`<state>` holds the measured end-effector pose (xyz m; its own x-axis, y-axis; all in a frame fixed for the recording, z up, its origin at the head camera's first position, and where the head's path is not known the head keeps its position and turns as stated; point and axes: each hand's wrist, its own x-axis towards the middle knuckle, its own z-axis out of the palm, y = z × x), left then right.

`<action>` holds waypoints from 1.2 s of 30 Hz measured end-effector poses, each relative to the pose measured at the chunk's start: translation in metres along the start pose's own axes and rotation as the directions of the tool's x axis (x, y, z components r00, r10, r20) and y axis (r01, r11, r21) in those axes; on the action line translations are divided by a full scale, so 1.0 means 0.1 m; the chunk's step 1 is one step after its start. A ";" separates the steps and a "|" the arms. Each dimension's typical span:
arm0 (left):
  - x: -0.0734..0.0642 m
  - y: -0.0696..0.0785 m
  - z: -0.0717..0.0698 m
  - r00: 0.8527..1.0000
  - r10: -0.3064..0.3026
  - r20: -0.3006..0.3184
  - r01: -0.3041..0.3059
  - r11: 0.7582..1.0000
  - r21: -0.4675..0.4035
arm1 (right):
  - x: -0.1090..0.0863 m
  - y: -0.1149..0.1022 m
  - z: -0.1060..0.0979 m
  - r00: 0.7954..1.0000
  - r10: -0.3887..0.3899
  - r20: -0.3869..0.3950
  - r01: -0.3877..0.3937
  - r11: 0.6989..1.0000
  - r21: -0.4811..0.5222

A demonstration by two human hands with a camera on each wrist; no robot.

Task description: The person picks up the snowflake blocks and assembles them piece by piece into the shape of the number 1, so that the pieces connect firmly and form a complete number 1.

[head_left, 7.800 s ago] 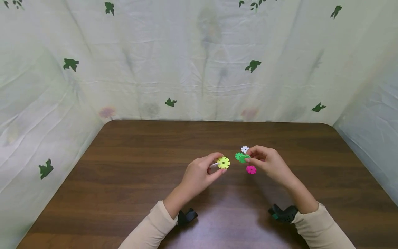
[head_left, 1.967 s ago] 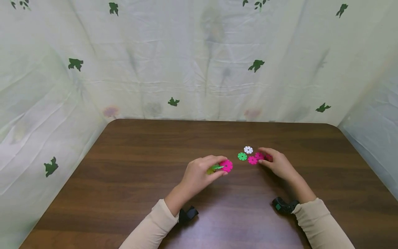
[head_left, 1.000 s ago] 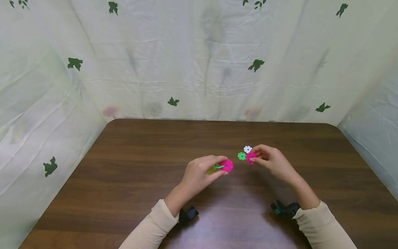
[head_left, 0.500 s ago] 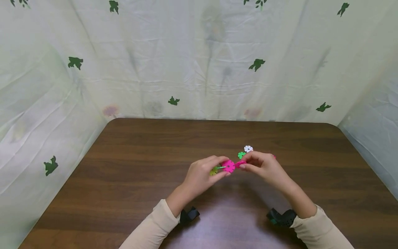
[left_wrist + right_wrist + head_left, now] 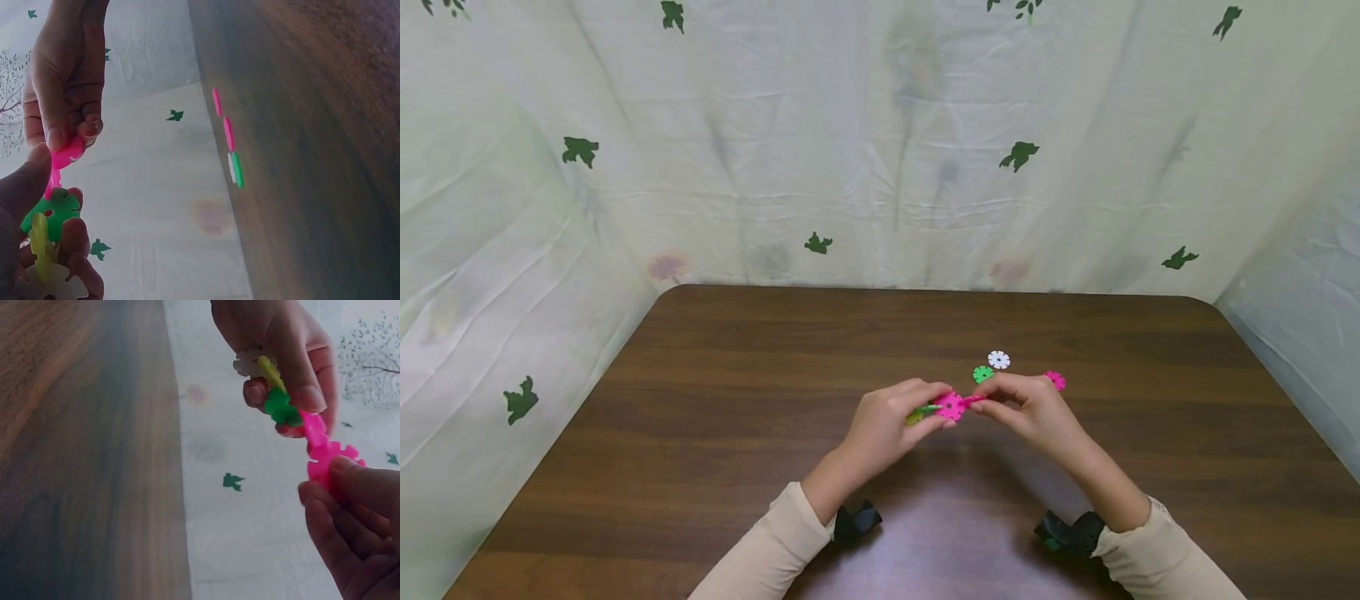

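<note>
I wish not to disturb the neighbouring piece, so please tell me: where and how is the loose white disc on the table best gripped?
Probably pinch the white disc at its far-left and near-right rim, from above and the right, once the right hand is free of its pink disc. The white disc lies flat; the green disc sits close at its near left.

Right hand [image 5: 67, 75] pinches pink disc [image 5: 69, 153], touching second pink disc [image 5: 54, 183]; left hand [image 5: 20, 194] holds chain incl. green disc [image 5: 64, 214], yellow disc [image 5: 40, 240], white disc [image 5: 64, 284]. Tabletop [image 5: 306, 187]: edge-on, two pink pieces [image 5: 229, 134], green piece [image 5: 238, 170] beside white piece [image 5: 232, 166]
</note>
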<state>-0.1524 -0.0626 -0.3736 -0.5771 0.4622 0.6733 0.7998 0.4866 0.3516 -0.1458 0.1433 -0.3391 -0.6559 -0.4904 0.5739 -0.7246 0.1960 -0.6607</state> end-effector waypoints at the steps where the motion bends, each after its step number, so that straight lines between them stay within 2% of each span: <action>1: 0.00 0.00 0.00 1.000 -0.009 0.000 0.009 1.000 -0.010 | 0.01 -0.01 0.00 1.000 -0.010 -0.004 0.010 1.000 0.005; 4: -0.01 -0.01 0.00 1.000 -0.023 0.001 0.023 0.999 -0.035 | 0.02 -0.01 0.02 0.999 -0.031 -0.010 0.031 0.999 0.007; 9: -0.01 -0.01 -0.01 1.000 0.012 0.019 -0.011 1.000 -0.007 | 0.01 -0.01 0.04 0.999 -0.049 0.000 0.049 0.997 -0.057; 12: 0.00 -0.01 -0.01 0.999 0.021 0.027 -0.022 1.000 0.010 | 0.02 -0.02 0.02 1.000 -0.011 0.006 0.011 0.998 -0.056; 15: 0.02 0.01 -0.03 1.000 0.001 0.031 -0.001 1.000 -0.010 | 0.02 -0.04 -0.03 0.999 0.031 0.018 -0.030 0.998 -0.047; 18: 0.03 0.02 -0.04 0.999 -0.018 0.044 0.020 0.999 -0.033 | 0.03 -0.07 -0.09 0.998 0.040 0.045 -0.036 0.997 -0.074; 20: 0.03 0.02 -0.04 0.998 -0.028 0.055 0.030 0.999 -0.043 | 0.01 -0.01 -0.12 0.997 0.048 0.060 -0.043 0.996 -0.077; 23: 0.03 0.01 -0.04 0.998 -0.023 0.065 0.025 0.999 -0.036 | -0.03 0.10 -0.11 0.990 0.111 0.085 -0.109 0.994 -0.028; 26: 0.02 0.02 -0.04 0.998 0.008 0.069 -0.006 1.000 -0.024 | -0.08 0.20 -0.07 0.973 0.210 0.096 -0.215 0.975 0.053; 30: 0.03 0.05 -0.02 0.995 0.082 0.061 -0.083 0.996 0.025 | -0.09 0.22 0.00 0.941 0.320 0.112 -0.335 0.925 0.178; 33: 0.02 0.06 0.01 0.993 0.116 0.034 -0.118 0.989 0.088 | -0.10 0.22 0.05 0.927 0.352 0.129 -0.375 0.891 0.257; 36: 0.02 0.06 0.03 0.993 0.121 0.002 -0.120 0.983 0.139 | -0.10 0.22 0.07 0.921 0.364 0.139 -0.389 0.878 0.278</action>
<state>-0.1489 -0.0561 -0.3723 -0.4769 0.5191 0.7093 0.8324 0.5260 0.1746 -0.1539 0.1460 -0.3628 -0.8384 -0.4982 0.2209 -0.3224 0.1265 -0.9381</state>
